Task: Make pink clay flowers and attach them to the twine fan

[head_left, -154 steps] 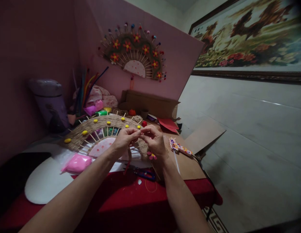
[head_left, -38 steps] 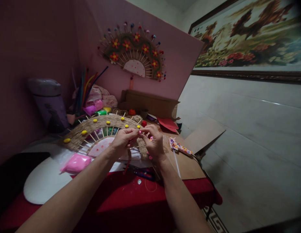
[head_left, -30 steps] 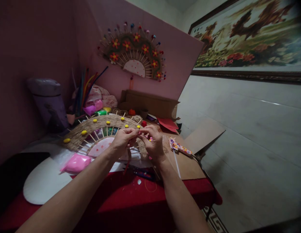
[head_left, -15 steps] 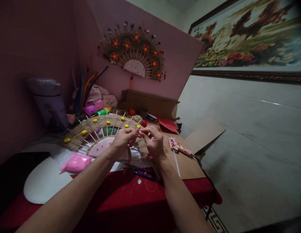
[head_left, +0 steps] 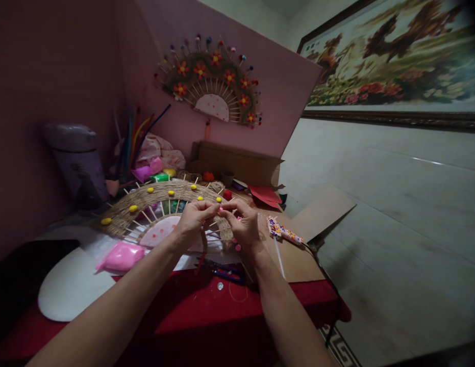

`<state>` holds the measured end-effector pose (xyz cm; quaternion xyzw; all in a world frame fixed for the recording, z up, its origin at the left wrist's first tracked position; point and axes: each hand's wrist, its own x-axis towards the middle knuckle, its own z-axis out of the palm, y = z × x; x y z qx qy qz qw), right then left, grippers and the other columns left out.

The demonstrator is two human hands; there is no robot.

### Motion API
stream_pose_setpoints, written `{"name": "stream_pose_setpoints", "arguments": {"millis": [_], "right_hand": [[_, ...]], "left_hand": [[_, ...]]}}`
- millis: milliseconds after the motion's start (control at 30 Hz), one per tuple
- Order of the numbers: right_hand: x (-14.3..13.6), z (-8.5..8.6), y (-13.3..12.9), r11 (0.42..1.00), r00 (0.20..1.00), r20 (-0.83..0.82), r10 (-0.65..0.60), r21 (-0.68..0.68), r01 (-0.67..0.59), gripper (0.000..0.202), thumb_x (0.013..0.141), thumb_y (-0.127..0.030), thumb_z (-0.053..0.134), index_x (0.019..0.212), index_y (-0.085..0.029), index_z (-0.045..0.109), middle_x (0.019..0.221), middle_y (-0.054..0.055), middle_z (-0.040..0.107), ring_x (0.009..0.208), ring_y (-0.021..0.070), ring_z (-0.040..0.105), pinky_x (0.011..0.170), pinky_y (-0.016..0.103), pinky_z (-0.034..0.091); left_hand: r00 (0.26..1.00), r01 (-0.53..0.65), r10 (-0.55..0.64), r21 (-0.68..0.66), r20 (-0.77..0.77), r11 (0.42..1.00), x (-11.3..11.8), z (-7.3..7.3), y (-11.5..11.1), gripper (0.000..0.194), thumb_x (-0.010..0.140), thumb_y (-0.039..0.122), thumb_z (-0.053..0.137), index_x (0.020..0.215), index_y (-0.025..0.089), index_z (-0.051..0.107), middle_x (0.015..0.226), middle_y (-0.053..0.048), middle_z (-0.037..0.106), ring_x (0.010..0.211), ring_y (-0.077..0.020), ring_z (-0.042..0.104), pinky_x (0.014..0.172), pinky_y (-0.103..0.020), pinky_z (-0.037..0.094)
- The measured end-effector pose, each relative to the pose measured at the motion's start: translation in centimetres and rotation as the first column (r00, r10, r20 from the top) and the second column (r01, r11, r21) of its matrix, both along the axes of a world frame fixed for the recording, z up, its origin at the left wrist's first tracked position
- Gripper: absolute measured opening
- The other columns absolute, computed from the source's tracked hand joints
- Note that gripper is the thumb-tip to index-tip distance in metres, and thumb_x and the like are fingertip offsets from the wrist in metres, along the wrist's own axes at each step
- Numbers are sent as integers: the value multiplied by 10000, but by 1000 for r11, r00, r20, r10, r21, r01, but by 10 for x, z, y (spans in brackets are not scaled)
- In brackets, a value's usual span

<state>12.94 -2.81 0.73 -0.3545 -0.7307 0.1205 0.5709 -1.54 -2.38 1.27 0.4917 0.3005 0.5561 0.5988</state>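
Thumb and fingers of my left hand are pinched together, close against my right hand, which is also closed. Between the fingertips shows a small bit of pink clay; which hand bears it more is hard to tell. Both hands are over the right part of a twine-wrapped fan made with thin sticks. Yellow clay dots sit along its twine band, and a spotted pink half-circle forms its base. More pink pieces show at the band's right end, partly behind my right hand.
A bag of pink clay and a white rounded board lie left. Blue-handled snips rest near the front on the red cloth. A flower-patterned glue gun lies right on cardboard. A finished fan hangs behind.
Hardly anything differs. My fingers shift slightly around the pink clay, and the fan stays where it was.
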Motion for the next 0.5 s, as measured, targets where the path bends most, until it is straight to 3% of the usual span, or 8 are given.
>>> {"name": "stream_pose_setpoints", "arguments": {"millis": [167,500], "right_hand": [[0,0,1,1000,1000,-21,-6,-6,6,88,806,-280,644,781,-195,649,766,12,622,699,127,570,600,243,426],[-1,0,0,1000,1000,6,2,7,-2,54,801,-247,642,789,-195,648,761,5,622,685,118,557,597,234,418]], "left_hand": [[998,43,-42,-35,37,998,1,0,-1,445,590,477,768,513,131,499,419,60,390,350,-17,275,358,-179,152],[996,88,-86,-60,30,994,2,1,-1,437,554,475,785,560,138,507,424,72,388,347,-16,251,364,-184,136]]}}
